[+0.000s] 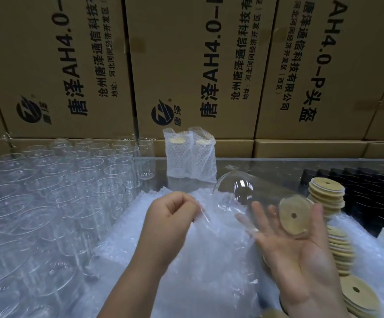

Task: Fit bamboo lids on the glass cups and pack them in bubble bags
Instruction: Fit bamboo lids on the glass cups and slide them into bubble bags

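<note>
Across right hand, clear bamboo-lidded cup

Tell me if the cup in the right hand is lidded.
Lidded. The bamboo lid sits in the mouth of the cup, which lies on its side across the open right hand.

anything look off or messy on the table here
Nothing looks broken or spilled. Only the bamboo lid stacks at the right lean unevenly, and a lower pile near the bottom edge sits slid askew.
</note>
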